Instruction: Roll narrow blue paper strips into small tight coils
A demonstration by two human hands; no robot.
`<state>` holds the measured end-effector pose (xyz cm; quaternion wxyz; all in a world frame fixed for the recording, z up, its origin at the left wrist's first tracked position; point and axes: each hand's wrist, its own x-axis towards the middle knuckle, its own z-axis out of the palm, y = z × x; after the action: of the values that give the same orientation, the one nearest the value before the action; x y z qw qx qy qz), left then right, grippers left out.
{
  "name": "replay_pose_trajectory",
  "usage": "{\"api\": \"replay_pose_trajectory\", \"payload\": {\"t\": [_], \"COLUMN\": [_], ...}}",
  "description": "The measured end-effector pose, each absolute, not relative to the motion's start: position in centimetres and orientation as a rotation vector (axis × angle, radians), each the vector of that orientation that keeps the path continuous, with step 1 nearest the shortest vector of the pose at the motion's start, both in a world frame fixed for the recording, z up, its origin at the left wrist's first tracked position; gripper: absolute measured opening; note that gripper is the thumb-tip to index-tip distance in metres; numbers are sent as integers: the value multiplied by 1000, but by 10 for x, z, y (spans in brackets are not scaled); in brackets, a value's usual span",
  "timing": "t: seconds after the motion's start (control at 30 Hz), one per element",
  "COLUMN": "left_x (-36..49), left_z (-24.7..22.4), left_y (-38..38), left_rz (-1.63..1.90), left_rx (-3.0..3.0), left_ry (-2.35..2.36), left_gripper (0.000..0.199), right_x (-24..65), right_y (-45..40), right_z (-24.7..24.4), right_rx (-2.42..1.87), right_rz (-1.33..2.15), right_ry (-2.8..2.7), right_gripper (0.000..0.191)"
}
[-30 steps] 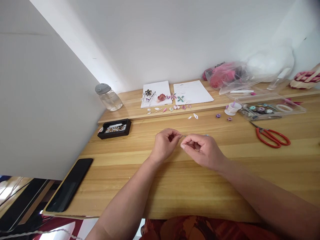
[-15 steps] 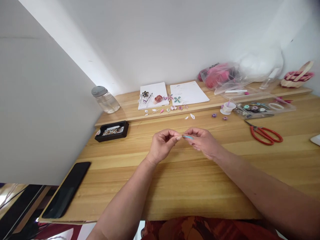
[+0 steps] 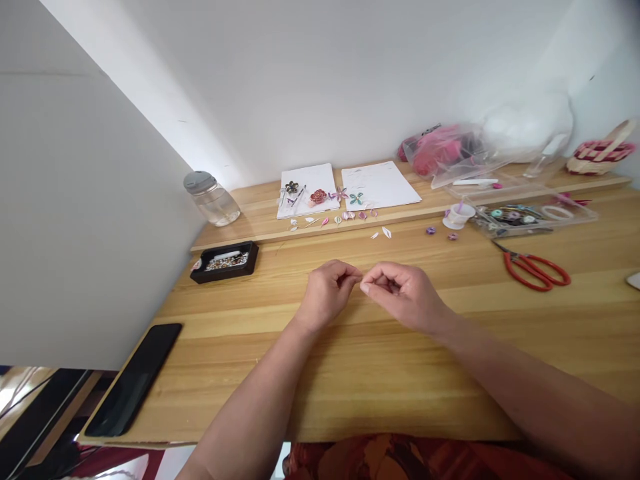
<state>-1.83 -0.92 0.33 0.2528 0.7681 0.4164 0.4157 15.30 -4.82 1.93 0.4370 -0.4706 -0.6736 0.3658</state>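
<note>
Over the middle of the wooden table (image 3: 240, 373), my left hand (image 3: 326, 291) and my right hand (image 3: 405, 293) meet fingertip to fingertip. Both are closed in a pinch, thumb against forefinger. Whatever they hold is hidden behind the fingers or too small to make out. Beyond them lie small white petal shapes (image 3: 387, 232) and two purple pieces, one a small purple bobbin-like piece (image 3: 431, 230). A row of pink and white petals (image 3: 349, 215) runs along the raised shelf's edge, below a red flower (image 3: 319, 196) and a teal flower (image 3: 356, 199).
Red-handled scissors (image 3: 537, 270) lie at right, near a clear box of supplies (image 3: 560, 217) and a white spool (image 3: 459, 217). At left are a black tray of beads (image 3: 245, 267), a phone (image 3: 134, 380) and a water bottle (image 3: 213, 203). White paper (image 3: 385, 177) and a woven basket (image 3: 600, 158) stand behind.
My right hand has turned, its fingers curling in more. The thin blue piece that showed between the hands is now out of sight. My left hand has rolled slightly inward.
</note>
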Motion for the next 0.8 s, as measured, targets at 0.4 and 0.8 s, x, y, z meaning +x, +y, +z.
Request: {"api": "replay_pose_trajectory", "payload": {"t": [0.4,0.8], "left_x": [-17,-14], "left_z": [9,5], "left_y": [-15,-6], "left_rz": [1072,1247], "left_rx": [1890,1490], "left_ry": [899,1189], "left_gripper": [15,23], "right_x": [170,152], "right_y": [-20,-39], "right_z": [10,11], "right_rx": [-1236,-1246], "right_rz": [1242,1299], "right_ry": [-1321,-1513], "right_gripper": [28,19]}}
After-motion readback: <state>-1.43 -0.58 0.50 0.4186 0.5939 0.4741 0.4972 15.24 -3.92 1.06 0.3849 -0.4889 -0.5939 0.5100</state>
